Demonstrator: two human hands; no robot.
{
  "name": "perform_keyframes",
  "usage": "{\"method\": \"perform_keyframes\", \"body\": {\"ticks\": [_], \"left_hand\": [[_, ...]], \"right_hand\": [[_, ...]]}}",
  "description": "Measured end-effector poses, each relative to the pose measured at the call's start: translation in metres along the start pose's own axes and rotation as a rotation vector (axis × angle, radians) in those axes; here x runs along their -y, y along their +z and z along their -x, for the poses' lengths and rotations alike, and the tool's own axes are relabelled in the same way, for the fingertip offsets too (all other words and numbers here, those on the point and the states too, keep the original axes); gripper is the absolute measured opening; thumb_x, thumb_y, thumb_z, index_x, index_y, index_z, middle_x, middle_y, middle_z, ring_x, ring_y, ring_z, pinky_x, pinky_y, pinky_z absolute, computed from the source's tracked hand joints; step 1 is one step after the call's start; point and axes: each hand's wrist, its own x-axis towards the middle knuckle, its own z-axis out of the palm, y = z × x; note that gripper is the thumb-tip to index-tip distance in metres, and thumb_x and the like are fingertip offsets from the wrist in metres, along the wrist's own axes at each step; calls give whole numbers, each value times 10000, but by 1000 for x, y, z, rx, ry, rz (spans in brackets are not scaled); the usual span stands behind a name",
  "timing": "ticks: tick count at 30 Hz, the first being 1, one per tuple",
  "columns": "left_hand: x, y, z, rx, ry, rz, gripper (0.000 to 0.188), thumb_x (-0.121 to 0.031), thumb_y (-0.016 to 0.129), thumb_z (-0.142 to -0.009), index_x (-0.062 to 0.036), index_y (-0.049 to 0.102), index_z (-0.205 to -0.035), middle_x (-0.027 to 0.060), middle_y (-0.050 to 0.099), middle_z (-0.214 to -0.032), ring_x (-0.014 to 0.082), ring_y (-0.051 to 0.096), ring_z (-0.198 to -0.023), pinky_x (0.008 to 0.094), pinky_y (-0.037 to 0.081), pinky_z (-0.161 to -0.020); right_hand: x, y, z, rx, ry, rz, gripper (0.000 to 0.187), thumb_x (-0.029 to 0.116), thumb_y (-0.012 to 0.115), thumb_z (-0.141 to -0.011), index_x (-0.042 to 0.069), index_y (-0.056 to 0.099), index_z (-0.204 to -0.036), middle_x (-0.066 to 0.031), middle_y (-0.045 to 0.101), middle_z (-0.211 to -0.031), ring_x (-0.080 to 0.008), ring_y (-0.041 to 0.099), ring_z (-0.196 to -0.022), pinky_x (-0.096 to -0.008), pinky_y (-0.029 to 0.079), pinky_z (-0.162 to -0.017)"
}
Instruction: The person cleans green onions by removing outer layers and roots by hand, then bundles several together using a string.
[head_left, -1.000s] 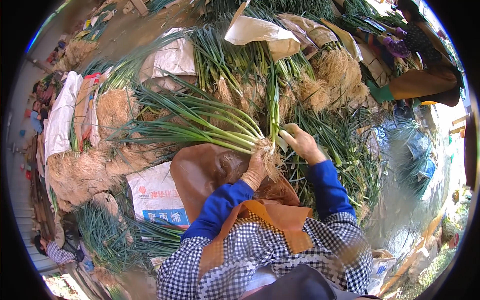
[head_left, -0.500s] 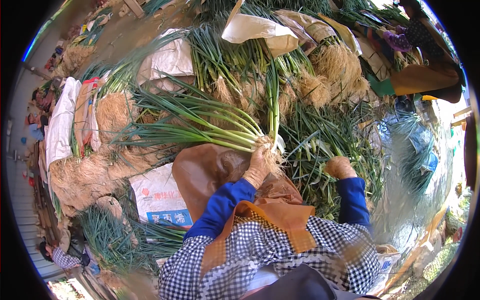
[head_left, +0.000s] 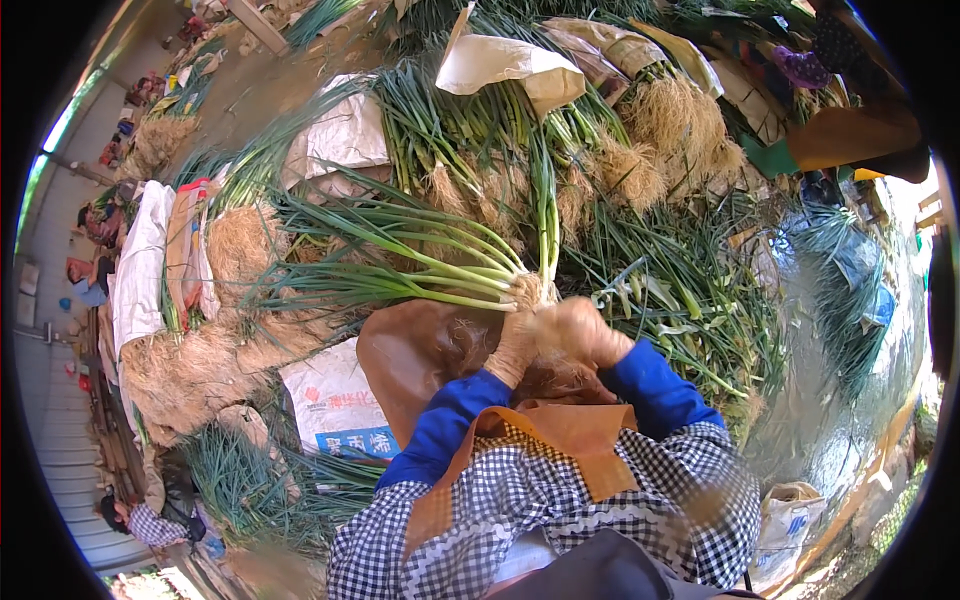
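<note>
Over the lap, mid-view: 1 bunch of green onions (head_left: 440, 262), most stalks fanned to the left, a few pointing straight away from the body; stalks overlap, no exact count. 1 tangle of pale roots (head_left: 528, 288) at its near end.

2 hands on the job. Left hand (head_left: 516, 338): fingers wrapped round the root end, holding the bunch. Right hand (head_left: 585, 332): right beside the left, fingers curled in, blurred; can't tell what they grip, if anything. 2 blue sleeves (head_left: 655, 385), 1 brown apron (head_left: 430, 345) spread over the knees under the bunch.

Around it: 1 heap of loose green leaves (head_left: 690, 300) just right of the hands. 1 row of onion bunches (head_left: 495, 110) beyond, too packed to count. 2 big root-end stacks (head_left: 180, 385) on the left. At least 4 pale sacks: cream (head_left: 515, 70) and white beyond, a tall white at far left, a printed one by the left knee. 1 white bag (head_left: 783, 535) lower right. 1 blue plastic sheet (head_left: 860, 262) on the right, onion leaves across it.

3 other people clear enough to count: upper right (head_left: 850, 140) with a green boot (head_left: 768, 158), lower left, far left

In the way: right hand and left hand cover the lower roots; dark shade hides much of the upper-right person
</note>
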Motion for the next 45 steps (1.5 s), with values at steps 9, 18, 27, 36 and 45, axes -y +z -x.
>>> {"method": "perform_keyframes", "body": {"ticks": [9, 18, 27, 36, 45], "left_hand": [[-3, 25, 3, 8, 36, 151, 416, 42, 517, -766, -80, 483, -1162, 59, 534, -1056, 177, 550, -944, 278, 471, -835], [3, -19, -13, 21, 66, 248, 387, -39, 546, -768, -31, 476, -1149, 84, 543, -1044, 215, 555, -961, 341, 469, -873], [-1, -14, -6, 66, -39, 231, 434, -59, 567, -785, -43, 464, -1206, 67, 540, -1100, 197, 524, -1025, 332, 418, -933], [0, -9, -4, -20, 48, -78, 428, 5, 572, -753, -56, 487, -1168, 34, 535, -1021, 162, 545, -912, 285, 473, -827], [1, -11, -10, -12, -46, 97, 398, 9, 552, -770, -57, 498, -1158, 68, 561, -1035, 205, 559, -949, 317, 476, -853]], "right_hand": [[-69, -50, 37, -23, 590, 288, 438, 466, 563, -811, 44, 613, -920, -150, 641, -825, -313, 611, -795, -396, 479, -694], [-56, -21, -36, 245, 546, 49, 398, 428, 497, -843, 64, 645, -905, -185, 633, -801, -328, 601, -804, -415, 471, -705], [-34, -38, -24, 121, 442, 91, 523, 413, 652, -735, 121, 529, -1151, -98, 610, -724, -264, 613, -738, -364, 483, -669], [-63, -13, -19, 26, 405, -300, 163, 204, 590, -809, 45, 606, -842, -95, 592, -701, -223, 580, -664, -314, 479, -641], [-76, -56, -30, -26, 774, -12, 333, 388, 513, -872, 79, 610, -951, -90, 652, -758, -188, 612, -681, -340, 496, -636]]}}
